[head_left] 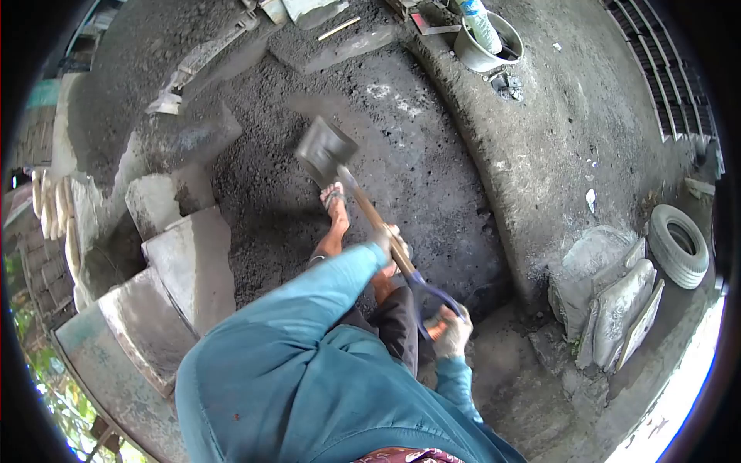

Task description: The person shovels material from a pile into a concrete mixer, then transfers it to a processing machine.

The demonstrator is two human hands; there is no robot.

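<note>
A shovel runs slantwise across the middle of the head view, its metal blade (pixel 326 150) raised at the upper left end and slightly blurred. My left hand (pixel 392 241) is wrapped round the wooden shaft (pixel 372 212) partway down. At the lower right, my right hand (pixel 451 330) is closed on the orange grip of the blue D-shaped handle (pixel 436 293). Dark loose soil (pixel 262 166) lies to the left of the blade. A foot in a sandal (pixel 334 197) shows just below the blade.
Concrete slabs (pixel 189 251) stand along the left. A raised earthen ledge (pixel 494 166) curves down the right side. On it is a bucket (pixel 471 55) holding a plastic bottle. A tyre (pixel 678 245) and leaning slabs (pixel 621 309) are at the right.
</note>
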